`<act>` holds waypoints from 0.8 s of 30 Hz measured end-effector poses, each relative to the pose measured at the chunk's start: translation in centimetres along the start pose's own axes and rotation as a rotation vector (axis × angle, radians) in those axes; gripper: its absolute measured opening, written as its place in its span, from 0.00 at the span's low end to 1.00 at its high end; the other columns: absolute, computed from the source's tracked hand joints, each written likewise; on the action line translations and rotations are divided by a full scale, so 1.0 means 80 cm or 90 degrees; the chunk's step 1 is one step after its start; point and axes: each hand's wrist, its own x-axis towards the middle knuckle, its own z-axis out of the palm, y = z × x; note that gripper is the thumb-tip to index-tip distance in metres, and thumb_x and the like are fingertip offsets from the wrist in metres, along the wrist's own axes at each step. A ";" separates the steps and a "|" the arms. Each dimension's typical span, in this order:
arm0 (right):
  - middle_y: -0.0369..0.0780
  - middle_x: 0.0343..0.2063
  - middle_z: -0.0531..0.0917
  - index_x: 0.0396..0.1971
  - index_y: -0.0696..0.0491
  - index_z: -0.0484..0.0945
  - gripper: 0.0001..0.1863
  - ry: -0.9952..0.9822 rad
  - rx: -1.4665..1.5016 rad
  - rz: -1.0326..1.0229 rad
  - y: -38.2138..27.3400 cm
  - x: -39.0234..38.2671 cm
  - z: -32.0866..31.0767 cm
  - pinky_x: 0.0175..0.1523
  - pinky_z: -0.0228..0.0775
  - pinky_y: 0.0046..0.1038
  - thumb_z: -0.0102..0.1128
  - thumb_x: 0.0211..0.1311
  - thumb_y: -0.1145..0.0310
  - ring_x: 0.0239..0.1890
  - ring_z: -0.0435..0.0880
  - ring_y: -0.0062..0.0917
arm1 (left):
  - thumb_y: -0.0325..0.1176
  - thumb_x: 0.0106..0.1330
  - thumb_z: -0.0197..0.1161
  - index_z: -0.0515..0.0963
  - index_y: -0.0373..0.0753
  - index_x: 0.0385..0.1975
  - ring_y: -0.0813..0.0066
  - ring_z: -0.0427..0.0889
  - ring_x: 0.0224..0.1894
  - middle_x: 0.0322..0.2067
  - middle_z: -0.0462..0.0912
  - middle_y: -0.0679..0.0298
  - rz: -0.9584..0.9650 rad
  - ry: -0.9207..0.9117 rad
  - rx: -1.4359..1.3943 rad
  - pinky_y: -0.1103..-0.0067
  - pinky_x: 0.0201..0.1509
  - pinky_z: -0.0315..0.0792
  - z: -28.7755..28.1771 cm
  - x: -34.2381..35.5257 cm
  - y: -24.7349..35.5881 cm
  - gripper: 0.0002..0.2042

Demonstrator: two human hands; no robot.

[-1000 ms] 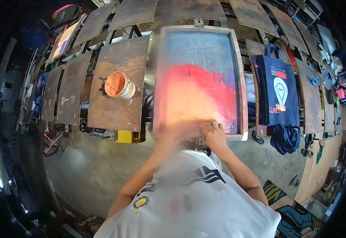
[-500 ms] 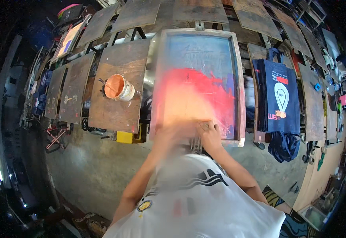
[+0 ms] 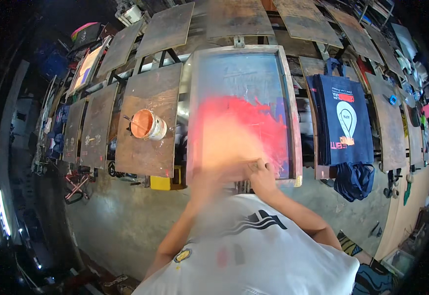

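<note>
A wood-edged printing screen (image 3: 296, 132) lies before me. Wet red ink (image 3: 268, 123) and a paler orange patch (image 3: 224, 142) cover the nearer part of its mesh, with blue mesh beyond. At the near end, my right hand (image 3: 263, 179) has its fingers curled over the end of a squeegee (image 3: 246, 162), an orange-stained bar lying across the screen. My left hand (image 3: 208, 182) is beside it at the bar's left part, but a hazy smear over the picture hides its fingers. The squeegee's blade and left end do not show clearly.
Left of the screen, a tub of orange ink (image 3: 148, 124) with a stirring stick stands on a wooden board (image 3: 148, 155). Printed dark blue bags (image 3: 330, 137) are stacked on the right-hand board. More boards (image 3: 163, 29) ring the far side. A yellow box (image 3: 161, 183) sits below.
The view has shifted, so the screen and boards sit slightly lower in the picture. Both hands remain at the screen's near end, with the right a little closer to the near rail.
</note>
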 end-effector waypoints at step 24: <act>0.36 0.48 0.83 0.45 0.53 0.80 0.18 -0.081 0.009 -0.092 0.029 0.039 0.013 0.53 0.67 0.38 0.57 0.52 0.67 0.55 0.74 0.33 | 0.37 0.52 0.71 0.82 0.37 0.46 0.56 0.81 0.40 0.39 0.85 0.59 -0.029 0.121 0.105 0.66 0.44 0.73 0.027 -0.003 -0.006 0.20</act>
